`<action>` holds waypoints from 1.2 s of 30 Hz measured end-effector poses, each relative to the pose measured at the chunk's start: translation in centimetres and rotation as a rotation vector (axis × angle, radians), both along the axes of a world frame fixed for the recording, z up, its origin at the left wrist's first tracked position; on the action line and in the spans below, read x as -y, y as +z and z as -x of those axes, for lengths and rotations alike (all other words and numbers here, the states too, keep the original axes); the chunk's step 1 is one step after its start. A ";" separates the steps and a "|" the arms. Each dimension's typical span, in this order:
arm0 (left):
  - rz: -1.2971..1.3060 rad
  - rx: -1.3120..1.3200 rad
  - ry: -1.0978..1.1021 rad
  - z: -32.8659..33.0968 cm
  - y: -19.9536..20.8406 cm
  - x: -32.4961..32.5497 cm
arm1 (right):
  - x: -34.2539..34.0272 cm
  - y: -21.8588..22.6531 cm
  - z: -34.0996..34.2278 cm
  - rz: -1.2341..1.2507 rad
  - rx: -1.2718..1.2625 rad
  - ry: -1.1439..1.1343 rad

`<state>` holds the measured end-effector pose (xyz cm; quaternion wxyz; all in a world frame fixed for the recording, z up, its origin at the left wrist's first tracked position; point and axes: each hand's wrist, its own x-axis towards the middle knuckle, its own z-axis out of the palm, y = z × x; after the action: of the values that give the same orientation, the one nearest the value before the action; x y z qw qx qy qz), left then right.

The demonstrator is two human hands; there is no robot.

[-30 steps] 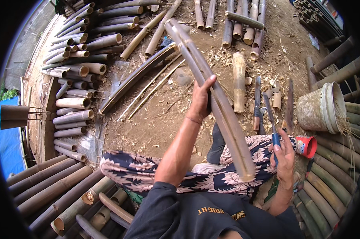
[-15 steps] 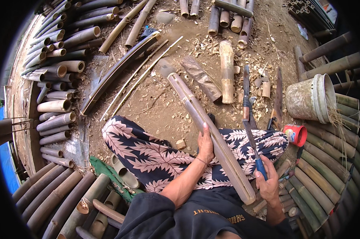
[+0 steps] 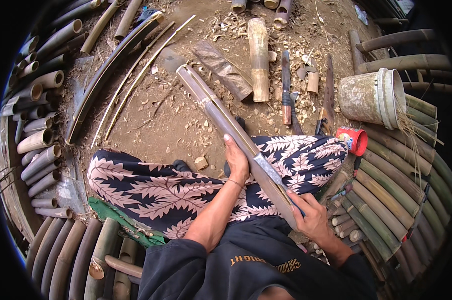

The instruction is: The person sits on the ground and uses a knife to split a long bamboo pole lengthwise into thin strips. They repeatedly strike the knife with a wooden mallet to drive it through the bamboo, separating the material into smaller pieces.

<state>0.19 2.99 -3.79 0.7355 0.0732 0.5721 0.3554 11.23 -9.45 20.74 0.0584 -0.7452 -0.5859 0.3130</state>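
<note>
A long bamboo piece (image 3: 217,116) with a slit along its length lies slantwise over my lap, its far end pointing to the upper left. My left hand (image 3: 236,162) is closed around its middle from the left side, thumb on top. My right hand (image 3: 310,217) grips the blue handle of a knife (image 3: 267,169). The blade rests flat along the bamboo's upper face, over the slit, with its tip just past my left hand. Part of the handle is hidden by my fingers, and the bamboo's near end is partly behind my right hand.
On the dirt ahead are a short thick bamboo log (image 3: 258,60), a wooden-handled blade (image 3: 286,85), a saw (image 3: 327,90) and a split bamboo length (image 3: 108,75). A dirty bucket (image 3: 363,100) and a red tub (image 3: 353,141) stand to the right. Cut bamboo (image 3: 51,242) borders both sides.
My right hand has brought the knife from beside the bamboo onto its upper face, moving left. My left hand keeps its hold. The whole view has shifted, so the surroundings sit further left and higher.
</note>
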 end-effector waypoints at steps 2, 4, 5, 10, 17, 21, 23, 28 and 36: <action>-0.051 -0.060 0.010 -0.4 -0.7 0.4 | 0.8 0.3 -0.2 0.001 -0.002 -0.004; -0.078 -0.103 0.010 -0.5 -1.0 0.5 | 1.2 1.2 0.0 0.042 -0.006 -0.031; -0.081 -0.116 0.008 -0.5 -1.2 0.5 | 1.5 1.4 0.0 0.049 -0.005 -0.039; -0.097 -0.134 0.012 -0.8 -0.6 0.5 | 1.9 2.2 -0.4 0.050 0.047 -0.049; -0.098 -0.157 -0.050 -0.6 -1.0 0.9 | 1.1 0.6 -0.8 0.083 0.102 -0.001; -0.092 -0.172 -0.075 -0.5 -0.1 0.4 | 1.0 -0.1 -0.9 0.080 0.117 0.029; -0.107 -0.150 -0.062 -0.6 -0.3 0.0 | 0.3 -0.6 -0.8 0.069 0.111 0.015; -0.123 -0.177 -0.061 -0.3 -0.7 -0.9 | -2.0 -2.6 -0.5 0.029 0.025 -0.040; -0.181 -0.234 -0.060 -0.4 0.4 -1.3 | -10.3 -8.0 1.2 -0.078 0.000 0.017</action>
<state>0.56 4.24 -3.42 0.6646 0.1970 0.6172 0.3722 10.04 0.88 12.71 0.0847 -0.7375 -0.6038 0.2905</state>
